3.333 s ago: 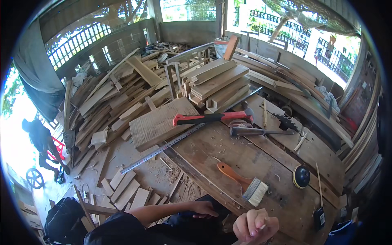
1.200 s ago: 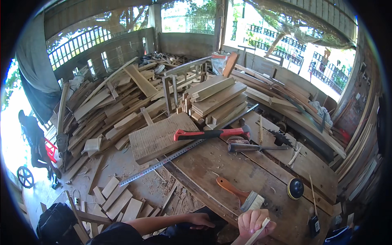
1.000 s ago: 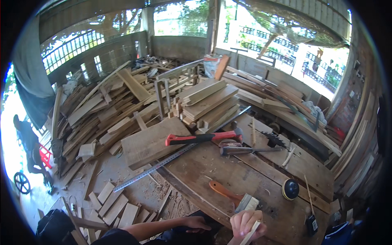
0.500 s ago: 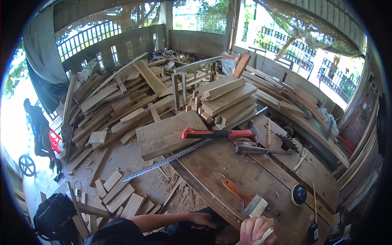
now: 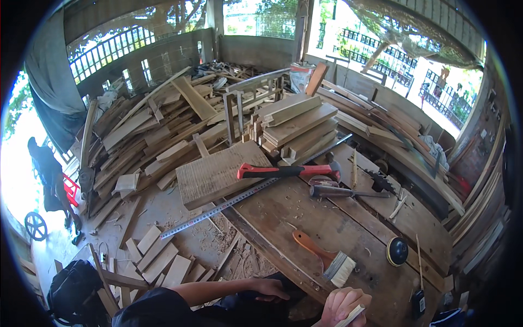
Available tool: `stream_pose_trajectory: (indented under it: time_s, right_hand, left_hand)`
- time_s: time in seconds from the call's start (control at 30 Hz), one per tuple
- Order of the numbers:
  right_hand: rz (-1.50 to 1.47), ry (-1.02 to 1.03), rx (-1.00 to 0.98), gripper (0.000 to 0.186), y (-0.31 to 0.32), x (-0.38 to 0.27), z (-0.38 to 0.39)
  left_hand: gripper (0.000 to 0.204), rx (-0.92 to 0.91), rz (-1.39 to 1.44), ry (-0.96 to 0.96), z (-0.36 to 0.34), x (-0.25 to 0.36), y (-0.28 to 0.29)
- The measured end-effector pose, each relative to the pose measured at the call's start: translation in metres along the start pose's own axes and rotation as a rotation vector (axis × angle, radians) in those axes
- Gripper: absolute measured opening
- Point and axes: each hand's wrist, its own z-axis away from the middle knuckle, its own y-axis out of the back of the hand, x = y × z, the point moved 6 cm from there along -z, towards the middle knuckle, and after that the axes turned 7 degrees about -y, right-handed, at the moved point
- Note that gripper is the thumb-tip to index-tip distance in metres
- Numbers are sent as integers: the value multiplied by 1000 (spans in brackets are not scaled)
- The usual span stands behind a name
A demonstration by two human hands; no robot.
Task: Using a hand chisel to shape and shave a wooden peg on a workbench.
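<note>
i am gripping a pale wooden stick (image 5: pixel 351 315) in my right hand (image 5: pixel 344 303), low in my view, beside the near edge of the workbench (image 5: pixel 267 212). my fingers are curling tightly over it, making a narrow fist. the stick is slanting through that grip: its upper end is showing just past my bent fingers, toward the right, while its lower part is passing out of sight at the bottom.

my left hand (image 5: pixel 269 288) is resting over my dark clothing (image 5: pixel 218 316), well apart from the stick and to the left of it. those fingers are bending loosely, and i cannot tell whether they are holding anything.

a paintbrush (image 5: pixel 325 257) is lying on the workbench, its pale bristles pointing toward my right hand and sitting just beyond it. to the right of the brush, a round black pad (image 5: pixel 397 251) is sitting on the wood. farther off, a chisel (image 5: pixel 332 192) is lying near a red and black hammer (image 5: pixel 278 171), whose handle is reaching over a thick wooden block (image 5: pixel 218 177). a metal rule (image 5: pixel 204 216) is running beneath the hammer, and short offcuts (image 5: pixel 160 259) are lying off to the left.
</note>
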Motion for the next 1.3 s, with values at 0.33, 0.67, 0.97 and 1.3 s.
stream_pose_trajectory:
  time_s: [0.33, 0.67, 0.97, 1.3]
  right_hand:
    - [-68, -101, -80, 31, -18, 0, -7]
    - [-303, -216, -148, 32, -7, 13, -7]
    - [-237, -123, -34, 34, 1, 9, -1]
    - [-386, -182, -202, 26, -2, 14, -4]
  left_hand:
    - [49, -2, -60, 21, -4, 5, -5]
    - [49, -13, -28, 8, -7, 9, -6]
    - [48, -9, -22, 7, -8, 2, -3]
    - [42, -31, -22, 29, -8, 4, -5]
